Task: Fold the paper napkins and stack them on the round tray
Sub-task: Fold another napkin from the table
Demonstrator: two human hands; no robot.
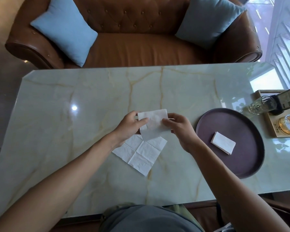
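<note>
Both forearms reach over the tabletop point(57, 131): left hand point(130, 127) and right hand point(179, 129) each pinch a side of the half-folded napkin point(153, 123), lifted for creasing above an unfolded napkin point(141, 153). One folded napkin point(223, 143) lies on the round tray point(251, 164), near the right hand for stacking. Labels on the bottle point(258, 105) and box are unreadable.

Held napkin point(153, 122) — white, partly folded, raised above the table, which I see pinched at its left edge by the left hand point(129, 127) and at its right by the right hand point(181, 129). Flat napkin point(141, 151) — white, unfolded, creased into four squares, lying just below the hands. Folded napkin point(223, 145) — small white rectangle, resting inside the tray point(213, 121), which is round and dark purple.
</note>
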